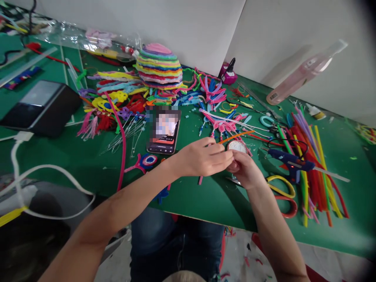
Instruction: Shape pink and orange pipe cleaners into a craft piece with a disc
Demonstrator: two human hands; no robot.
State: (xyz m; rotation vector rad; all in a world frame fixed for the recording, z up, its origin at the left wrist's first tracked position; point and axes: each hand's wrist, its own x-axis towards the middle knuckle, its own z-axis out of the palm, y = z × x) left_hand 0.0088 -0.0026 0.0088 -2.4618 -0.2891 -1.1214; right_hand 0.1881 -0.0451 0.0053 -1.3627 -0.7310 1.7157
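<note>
My left hand [207, 156] reaches over the green table with its fingers curled in a pinch. An orange pipe cleaner [237, 136] sticks out from those fingers towards the right. Close against them is my right hand [243, 166], also closed, its thumb and fingertips meeting the left fingertips; what lies between them is hidden. Just beyond the right hand shows a round white piece with a reddish rim [237, 147]; whether the hand touches it I cannot tell. Scissors with yellow and red handles [281, 186] lie beside my right wrist, their blades partly under the hand.
A phone [162, 135] stands behind my left forearm. To the right are a blue glue gun [289, 160] and a bundle of coloured pipe cleaners [319, 176]. At the back sit a striped rainbow dome [159, 66] and a pink spray bottle [302, 74]. A black device [41, 107] is left.
</note>
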